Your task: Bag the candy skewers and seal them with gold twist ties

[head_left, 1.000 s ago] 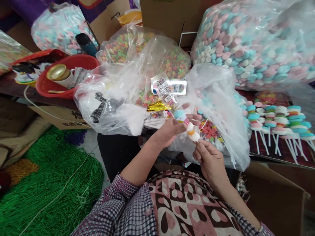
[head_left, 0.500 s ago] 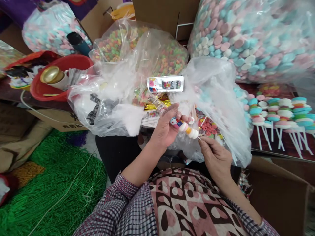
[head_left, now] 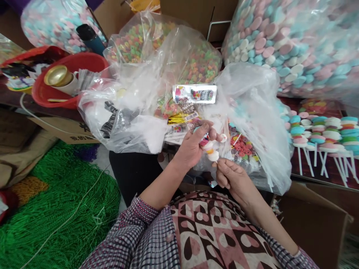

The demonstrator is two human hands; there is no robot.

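My left hand [head_left: 192, 149] is closed around a small printed candy wrapper [head_left: 205, 139] and the upper end of a marshmallow skewer [head_left: 212, 155]. White and yellow-orange candies show below the wrapper; the top of the skewer is hidden by wrapper and fingers. A small white piece with a red mark [head_left: 223, 138] sits by the left fingertips. Pinched shut, my right hand [head_left: 231, 175] grips the skewer's thin white stick just under the lowest marshmallow. Beyond the hands lie a silver printed packet [head_left: 195, 94] and gold twist ties [head_left: 178, 118].
An open plastic bag [head_left: 263, 149] with red ring candies [head_left: 241, 145] lies to the right. Finished-looking marshmallow skewers [head_left: 332, 130] line the table's right side. Large marshmallow bags [head_left: 303, 48], gummy bags [head_left: 196, 63] and a red basin [head_left: 92, 62] stand behind. Green cord [head_left: 70, 198] heaps at left.
My right hand has moved left and slightly down, closer to my left hand. The skewer now points more steeply downward, and less of it shows. The view has shifted slightly.
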